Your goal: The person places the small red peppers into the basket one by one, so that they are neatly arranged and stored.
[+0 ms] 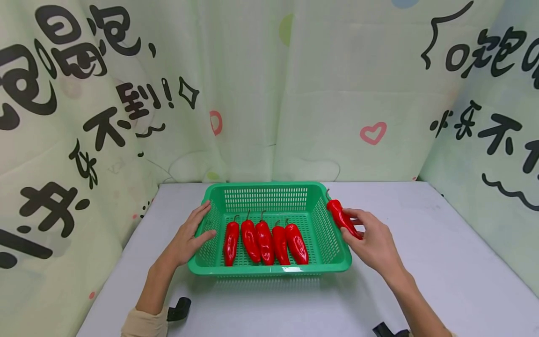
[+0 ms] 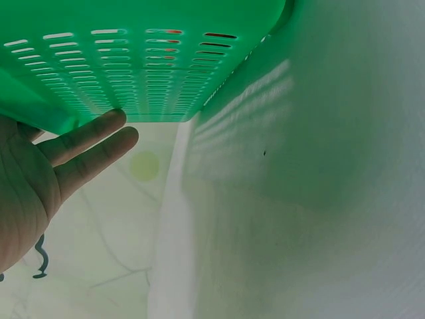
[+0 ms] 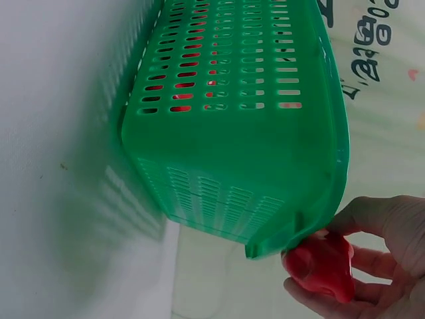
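Observation:
A green plastic basket (image 1: pixel 269 270) stands on the table with several red chili peppers (image 1: pixel 264 241) lying side by side in it, stems toward the far side. My left hand (image 1: pixel 187 241) rests at the basket's left rim with its fingers extended; the left wrist view shows two straight fingers beside the green wall (image 2: pixel 119 53). At the right rim, my right hand (image 1: pixel 372 238) pinches another red chili pepper (image 1: pixel 338 213) between thumb and fingers, its stem pointing away. In the right wrist view this pepper (image 3: pixel 322 266) is close against the basket's rim.
The white table (image 1: pixel 421 248) extends around the basket. Behind it and at both sides hangs a pale green curtain (image 1: pixel 337 93) with black lettering and pink hearts. Black straps (image 1: pixel 179 309) show at the wrists.

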Tool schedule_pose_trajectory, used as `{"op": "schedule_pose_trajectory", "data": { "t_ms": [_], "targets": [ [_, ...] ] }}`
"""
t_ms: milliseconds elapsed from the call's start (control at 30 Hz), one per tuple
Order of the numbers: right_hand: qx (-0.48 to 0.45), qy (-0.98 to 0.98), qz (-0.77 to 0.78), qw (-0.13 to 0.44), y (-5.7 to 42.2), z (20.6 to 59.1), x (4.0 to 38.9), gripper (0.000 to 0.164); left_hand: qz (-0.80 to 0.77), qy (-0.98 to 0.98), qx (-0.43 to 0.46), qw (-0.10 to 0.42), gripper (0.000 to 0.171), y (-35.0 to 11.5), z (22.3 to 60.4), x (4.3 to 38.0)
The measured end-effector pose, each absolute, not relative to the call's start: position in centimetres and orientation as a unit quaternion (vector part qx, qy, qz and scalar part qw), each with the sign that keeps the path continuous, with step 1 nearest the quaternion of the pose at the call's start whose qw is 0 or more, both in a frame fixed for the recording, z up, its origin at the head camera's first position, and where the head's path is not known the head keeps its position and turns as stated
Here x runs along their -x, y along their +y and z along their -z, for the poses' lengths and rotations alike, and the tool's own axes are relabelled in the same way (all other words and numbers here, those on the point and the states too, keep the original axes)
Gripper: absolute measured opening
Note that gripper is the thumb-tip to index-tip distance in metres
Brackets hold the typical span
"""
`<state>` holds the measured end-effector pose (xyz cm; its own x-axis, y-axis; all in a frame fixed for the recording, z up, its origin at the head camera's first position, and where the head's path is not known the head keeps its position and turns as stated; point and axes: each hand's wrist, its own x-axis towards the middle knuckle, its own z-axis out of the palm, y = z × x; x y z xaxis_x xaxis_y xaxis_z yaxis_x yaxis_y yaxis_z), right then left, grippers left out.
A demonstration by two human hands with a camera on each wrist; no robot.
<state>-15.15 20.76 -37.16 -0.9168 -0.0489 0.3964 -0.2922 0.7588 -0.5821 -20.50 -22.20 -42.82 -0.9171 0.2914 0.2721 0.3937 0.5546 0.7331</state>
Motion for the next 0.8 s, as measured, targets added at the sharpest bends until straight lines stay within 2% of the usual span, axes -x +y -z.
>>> {"op": "schedule_pose_trajectory", "data": {
  "t_ms": [800],
  "targets": [
    [-0.082, -0.922, -0.337, 0.174, 19.7, 37.3, 15.5, 0.044, 0.428, -0.879, 0.198, 0.065, 0.070, -22.2, 42.9, 20.5]
  ]
}}
